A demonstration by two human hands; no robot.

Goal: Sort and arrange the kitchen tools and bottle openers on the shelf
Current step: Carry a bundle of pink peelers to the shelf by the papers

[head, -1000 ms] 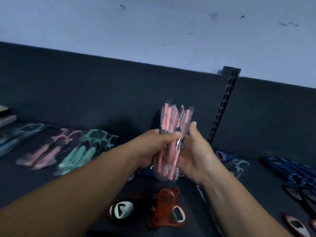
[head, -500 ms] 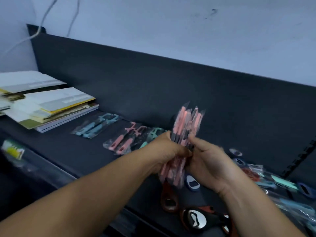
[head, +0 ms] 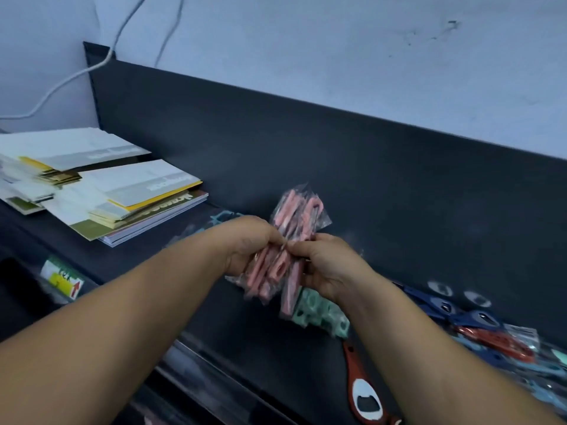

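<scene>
Both hands hold a bundle of pink kitchen tools in clear plastic sleeves [head: 299,216] above the dark shelf [head: 190,271]. My left hand [head: 250,240] grips the bundle's left side. My right hand [head: 325,265] pinches its right side, and the bundle spreads into two parts below the fingers. Teal packaged tools [head: 319,315] lie on the shelf just under my right wrist. A red bottle opener [head: 363,394] lies near the front edge. Blue and red openers [head: 478,326] are piled at the right.
A stack of white and yellow booklets [head: 122,197] sits at the shelf's left end. The dark back panel [head: 368,167] rises behind the shelf. A price label [head: 63,279] is on the front rail. More teal tools [head: 227,217] peek out behind my left hand.
The view has swung further left, bringing the booklets closer. The pink bundle is tilted and has begun to fan apart between my hands.
</scene>
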